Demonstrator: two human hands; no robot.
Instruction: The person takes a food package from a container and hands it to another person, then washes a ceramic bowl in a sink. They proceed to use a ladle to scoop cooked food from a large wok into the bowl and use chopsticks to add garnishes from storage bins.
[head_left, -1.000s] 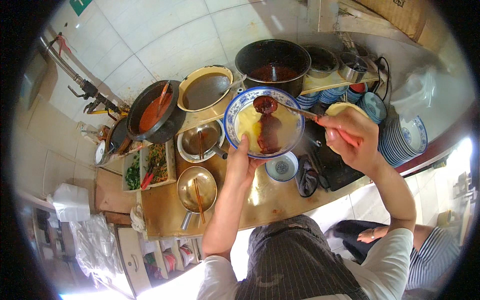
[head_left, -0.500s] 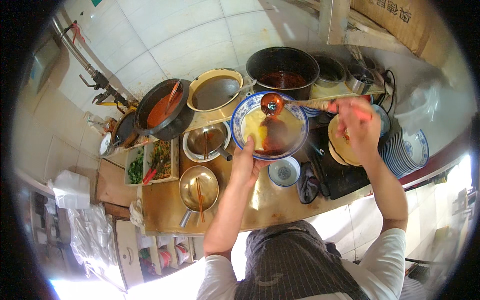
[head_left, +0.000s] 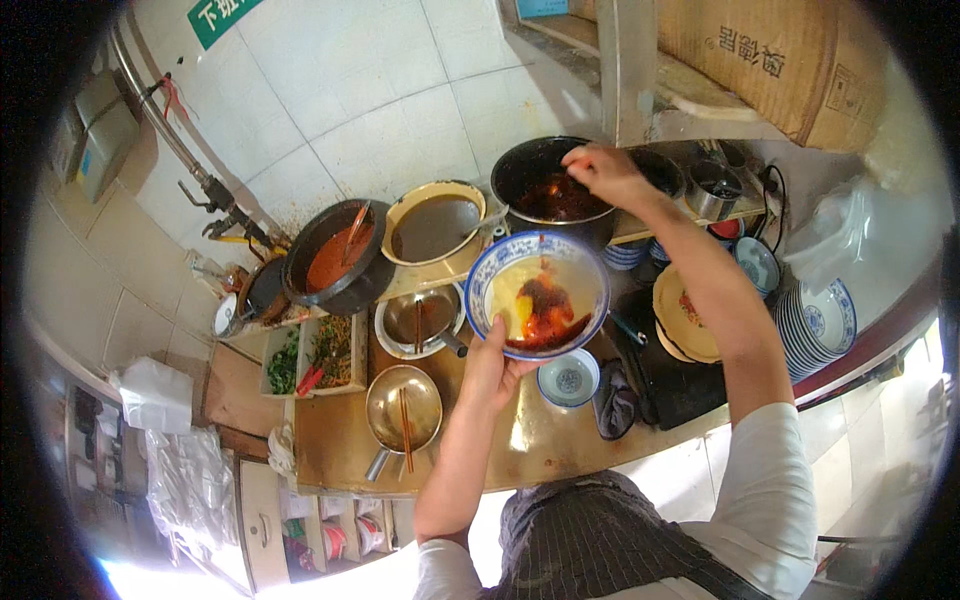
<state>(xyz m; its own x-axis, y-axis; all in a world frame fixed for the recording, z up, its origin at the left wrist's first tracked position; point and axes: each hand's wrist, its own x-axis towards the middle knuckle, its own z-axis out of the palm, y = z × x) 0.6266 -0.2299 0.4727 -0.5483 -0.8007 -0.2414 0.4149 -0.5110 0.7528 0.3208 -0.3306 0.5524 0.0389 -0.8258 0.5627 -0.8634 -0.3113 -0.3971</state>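
Note:
My left hand (head_left: 488, 370) grips a blue-and-white patterned bowl (head_left: 600, 270) by its near-left rim, thumb on top. The bowl tilts toward me. Inside it lie pale yellow food (head_left: 508, 290) and dark red oily sauce (head_left: 552, 312). At the far side, my right hand (head_left: 598, 170) is closed above the right part of a deep black pot (head_left: 512, 160) of dark red sauce. Its fingers are around the ladle's handle, mostly covered by the hand; the ladle's head is down in the pot and cannot be made out.
On the back shelf stand a black pot of red sauce (head_left: 292, 272) and a cream basin of brown liquid (head_left: 398, 205). A small bowl (head_left: 568, 380), a metal pan with chopsticks (head_left: 385, 408) and stacked bowls (head_left: 832, 312) sit below. A cardboard box (head_left: 740, 70) hangs over the right.
My right hand has moved with the ladle from above the bowl to the black pot, left and away from me. The bowl sits lower in view, with red sauce in it.

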